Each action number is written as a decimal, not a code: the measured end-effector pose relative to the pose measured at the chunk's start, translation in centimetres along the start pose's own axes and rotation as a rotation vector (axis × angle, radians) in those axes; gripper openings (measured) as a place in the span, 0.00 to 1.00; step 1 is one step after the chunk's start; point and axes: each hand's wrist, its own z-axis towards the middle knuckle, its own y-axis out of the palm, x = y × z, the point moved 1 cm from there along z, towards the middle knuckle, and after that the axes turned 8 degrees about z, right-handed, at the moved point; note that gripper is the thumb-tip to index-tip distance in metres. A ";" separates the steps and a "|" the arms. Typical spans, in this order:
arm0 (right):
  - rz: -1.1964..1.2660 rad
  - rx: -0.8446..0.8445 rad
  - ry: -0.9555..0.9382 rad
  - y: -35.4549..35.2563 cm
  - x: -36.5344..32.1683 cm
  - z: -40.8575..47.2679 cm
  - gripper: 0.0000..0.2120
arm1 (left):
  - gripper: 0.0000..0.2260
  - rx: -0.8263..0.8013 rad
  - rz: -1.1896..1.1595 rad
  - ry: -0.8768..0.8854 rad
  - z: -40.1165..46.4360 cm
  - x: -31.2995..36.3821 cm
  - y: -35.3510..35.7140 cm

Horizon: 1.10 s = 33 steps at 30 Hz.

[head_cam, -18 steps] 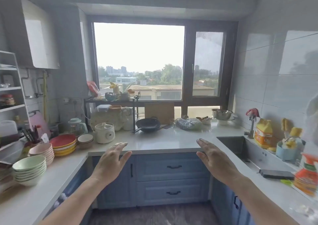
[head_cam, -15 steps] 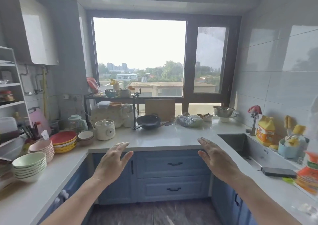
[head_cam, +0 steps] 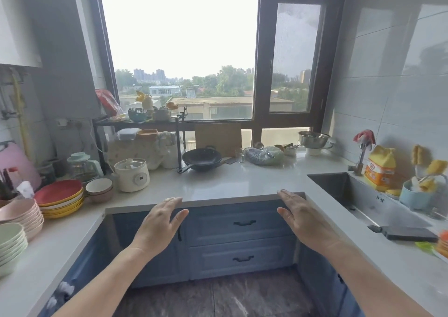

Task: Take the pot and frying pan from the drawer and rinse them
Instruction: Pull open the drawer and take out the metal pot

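This is a home kitchen. A white countertop (head_cam: 242, 183) runs in a U shape over blue cabinets with drawers (head_cam: 242, 224). There is a steel sink (head_cam: 358, 195) with a faucet (head_cam: 361, 154), stacked plates (head_cam: 60, 198) and bowls (head_cam: 12, 241), a black wok (head_cam: 202, 159), and a big window (head_cam: 181, 50) toward city buildings.

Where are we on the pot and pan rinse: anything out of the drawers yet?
Done: nothing. Upper drawer and lower drawer are both closed. In hand: nothing; left hand and right hand are open, raised before the cabinets. Left: open a drawer, take out pot and pan, rinse them at the sink.
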 end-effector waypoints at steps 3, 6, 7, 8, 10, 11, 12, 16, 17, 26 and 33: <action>0.007 0.005 0.029 1.7 0.8 3.1 0.26 | 0.27 -0.028 -0.009 0.016 3.9 -1.5 1.3; 0.004 0.016 0.058 3.2 1.6 6.1 0.26 | 0.25 -0.041 -0.014 0.035 7.5 -2.6 2.6; 0.002 0.017 0.067 3.7 1.9 7.1 0.26 | 0.25 -0.046 -0.012 0.042 8.6 -3.0 3.1; 0.000 0.017 0.073 4.3 2.2 8.0 0.26 | 0.25 -0.051 -0.014 0.047 9.6 -3.3 3.6; 0.001 0.017 0.081 5.4 2.9 9.5 0.26 | 0.24 -0.057 -0.020 0.056 11.6 -3.9 4.7; 0.004 0.014 0.087 5.9 3.3 10.2 0.26 | 0.24 -0.061 -0.023 0.059 12.4 -4.1 5.2; 0.007 0.009 0.092 6.3 3.7 10.8 0.26 | 0.24 -0.066 -0.028 0.060 13.3 -4.2 5.7; 0.015 -0.017 0.111 7.9 5.8 13.1 0.26 | 0.25 -0.107 -0.032 0.058 16.1 -4.6 8.2; 0.021 -0.022 0.116 8.2 6.4 13.7 0.26 | 0.25 -0.117 -0.031 0.057 16.8 -4.6 8.8; 0.030 -0.061 0.106 9.8 12.6 20.5 0.25 | 0.25 -0.132 -0.040 0.024 23.7 -3.5 14.5; 0.038 -0.148 0.101 12.2 19.0 24.9 0.25 | 0.24 -0.156 -0.036 -0.050 27.8 -2.2 20.2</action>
